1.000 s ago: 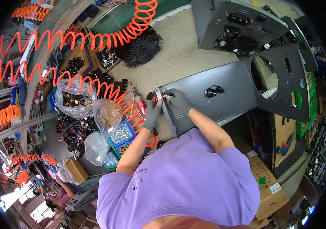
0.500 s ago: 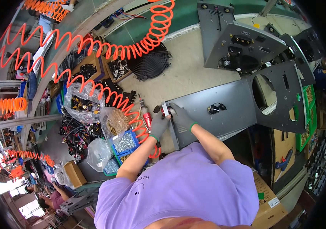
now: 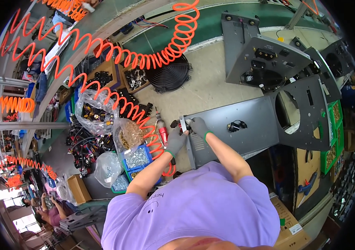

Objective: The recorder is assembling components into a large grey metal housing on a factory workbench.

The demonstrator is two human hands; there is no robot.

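Observation:
Both my gloved hands meet at the left end of a grey metal panel (image 3: 250, 118) with a folded rim. There a small black and red part (image 3: 175, 123) sits against the rim; its kind is too small to make out. My left hand (image 3: 177, 141) is closed around the outer side of the rim, at this part. On the inner side, my right hand (image 3: 198, 126) has its fingers bent and pinched at the same spot. The fingers partly hide the part. A black component with a short cable (image 3: 236, 126) lies on the panel to the right.
Left of my hands lies a red and grey screwdriver-like power tool (image 3: 162, 130), near orange coiled hoses (image 3: 156, 60). Blue bins of screws (image 3: 136, 157), bagged parts (image 3: 96, 112) and a round black fan grille (image 3: 169, 73) stand around. Upright grey panels (image 3: 269, 58) fill the right.
The whole view has shifted slightly, so the bench appears a little lower and further right. My hands stay at the rim; the right hand's fingers are more bent.

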